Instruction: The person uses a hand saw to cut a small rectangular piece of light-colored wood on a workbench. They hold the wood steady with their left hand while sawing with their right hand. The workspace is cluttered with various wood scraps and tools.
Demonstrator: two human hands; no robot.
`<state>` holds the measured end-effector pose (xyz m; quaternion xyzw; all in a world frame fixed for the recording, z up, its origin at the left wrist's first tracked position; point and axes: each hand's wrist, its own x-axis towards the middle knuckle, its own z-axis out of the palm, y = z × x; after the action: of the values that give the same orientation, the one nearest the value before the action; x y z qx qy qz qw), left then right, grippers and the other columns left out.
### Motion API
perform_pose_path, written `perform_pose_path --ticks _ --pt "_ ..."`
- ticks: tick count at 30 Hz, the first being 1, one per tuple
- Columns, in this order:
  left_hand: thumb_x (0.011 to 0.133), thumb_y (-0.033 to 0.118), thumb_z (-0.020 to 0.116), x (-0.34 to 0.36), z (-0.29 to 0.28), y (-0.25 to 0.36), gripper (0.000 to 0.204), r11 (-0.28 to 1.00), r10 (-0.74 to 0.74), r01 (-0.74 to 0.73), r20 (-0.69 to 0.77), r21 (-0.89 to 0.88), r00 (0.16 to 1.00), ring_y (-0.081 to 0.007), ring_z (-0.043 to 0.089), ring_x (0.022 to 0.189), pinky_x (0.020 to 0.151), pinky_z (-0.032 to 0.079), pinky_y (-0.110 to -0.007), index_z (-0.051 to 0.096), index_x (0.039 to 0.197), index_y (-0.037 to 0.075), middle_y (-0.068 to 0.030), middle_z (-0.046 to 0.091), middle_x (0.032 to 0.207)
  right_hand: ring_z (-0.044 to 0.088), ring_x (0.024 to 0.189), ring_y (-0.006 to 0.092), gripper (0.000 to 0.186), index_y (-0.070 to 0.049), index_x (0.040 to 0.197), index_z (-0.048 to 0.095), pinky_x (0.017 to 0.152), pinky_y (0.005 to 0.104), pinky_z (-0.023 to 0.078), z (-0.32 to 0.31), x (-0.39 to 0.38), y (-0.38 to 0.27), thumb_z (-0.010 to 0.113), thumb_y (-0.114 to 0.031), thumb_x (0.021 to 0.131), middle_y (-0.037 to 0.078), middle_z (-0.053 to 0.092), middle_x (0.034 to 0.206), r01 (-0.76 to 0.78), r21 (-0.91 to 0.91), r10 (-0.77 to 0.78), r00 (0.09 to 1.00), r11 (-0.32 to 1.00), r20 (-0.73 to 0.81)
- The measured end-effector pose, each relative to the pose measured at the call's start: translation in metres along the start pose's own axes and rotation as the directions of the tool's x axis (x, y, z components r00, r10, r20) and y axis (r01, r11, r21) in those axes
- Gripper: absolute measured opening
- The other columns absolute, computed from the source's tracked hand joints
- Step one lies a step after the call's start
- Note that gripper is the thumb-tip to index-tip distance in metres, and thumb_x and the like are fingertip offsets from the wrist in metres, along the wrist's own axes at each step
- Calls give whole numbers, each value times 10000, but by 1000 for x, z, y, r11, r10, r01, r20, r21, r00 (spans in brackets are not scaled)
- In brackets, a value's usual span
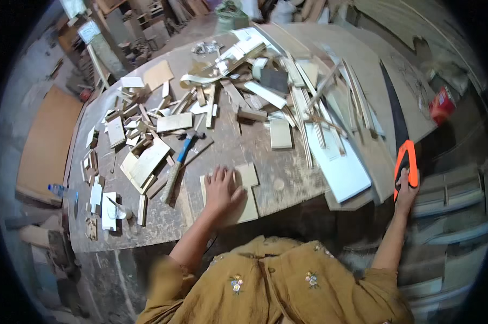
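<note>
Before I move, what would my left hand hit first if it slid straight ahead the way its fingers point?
Beyond the board under it and some bare table, your left hand would probably meet the near edge of the scrap wood, perhaps the small block; exact depth is unclear.

1. Woodworking workshop, identified by tools, stock and scrap.
2. Broad tabletop (279, 202) with a scuffed, scratched and stained surface, characteristic of bench work.
3. Hand tools for wood: handsaw (400, 124) with orange handle, at the right; hammer (182, 152) with partly blue handle, lying among the scraps.
4. Wooden offcuts (175, 122) in many sizes, heaped loosely across the left and middle.
5. Long thin slats (354, 97) gathered toward the right, near a long white board (338, 167).
6. Large brown sheet (41, 146) beyond the left edge.
7. Background storage, somewhat blurred: long pale boards (451, 201) low at right, green sack (230, 19) beyond the far edge.
</note>
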<state>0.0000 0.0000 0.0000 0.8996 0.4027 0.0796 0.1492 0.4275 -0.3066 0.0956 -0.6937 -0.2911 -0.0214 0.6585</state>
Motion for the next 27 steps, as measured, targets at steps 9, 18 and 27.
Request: perform_pose_path --ticks 9,18,27 --pt "839 402 549 4 12 -3 635 994 95 -101 -149 -32 984 -355 360 1293 1087 176 -568 437 1321 5 -197 414 1342 471 581 114 98 -34 845 505 588 255 386 25 -255 -86 519 -110 905 28 495 649 -184 208 165 980 960 107" --pt "830 385 548 -12 13 -8 608 970 231 -241 -182 -30 956 -369 388 1244 1080 218 -536 462 1297 6 -219 467 1283 477 597 106 224 -37 740 530 551 271 378 72 -421 -123 676 -175 838 4 479 643 -298 -19 295 930 954 221" --pt "857 402 531 -35 7 -1 604 971 230 -236 -159 -23 960 -355 331 1314 1098 195 -526 447 1316 20 -198 426 1359 397 569 66 254 -66 754 464 518 274 347 92 -462 -127 679 -152 859 -13 422 609 -281 -71 289 938 957 190"
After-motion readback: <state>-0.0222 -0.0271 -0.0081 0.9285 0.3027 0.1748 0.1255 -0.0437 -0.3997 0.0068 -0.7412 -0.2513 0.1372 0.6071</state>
